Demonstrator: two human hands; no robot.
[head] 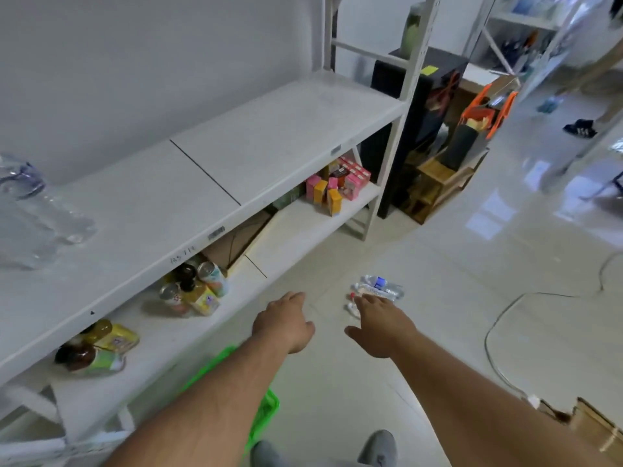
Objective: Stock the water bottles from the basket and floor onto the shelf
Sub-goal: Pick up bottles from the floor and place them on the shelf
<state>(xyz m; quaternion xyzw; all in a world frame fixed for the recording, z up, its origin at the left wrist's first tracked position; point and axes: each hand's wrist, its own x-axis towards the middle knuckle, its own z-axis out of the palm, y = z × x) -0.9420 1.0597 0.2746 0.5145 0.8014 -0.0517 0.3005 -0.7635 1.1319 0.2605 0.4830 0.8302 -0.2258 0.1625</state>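
On the floor at one o'clock of the open, empty right hand (377, 323) lie water bottles (374, 288), seemingly its target, while the left hand (286, 323) hangs loose and empty.

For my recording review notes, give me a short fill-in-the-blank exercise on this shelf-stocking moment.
1. The water bottles near the right hand lie on the ____.
2. The basket under the left arm is coloured ____.
3. Both hands, including the left hand, are holding ____.

Missing words: floor; green; nothing
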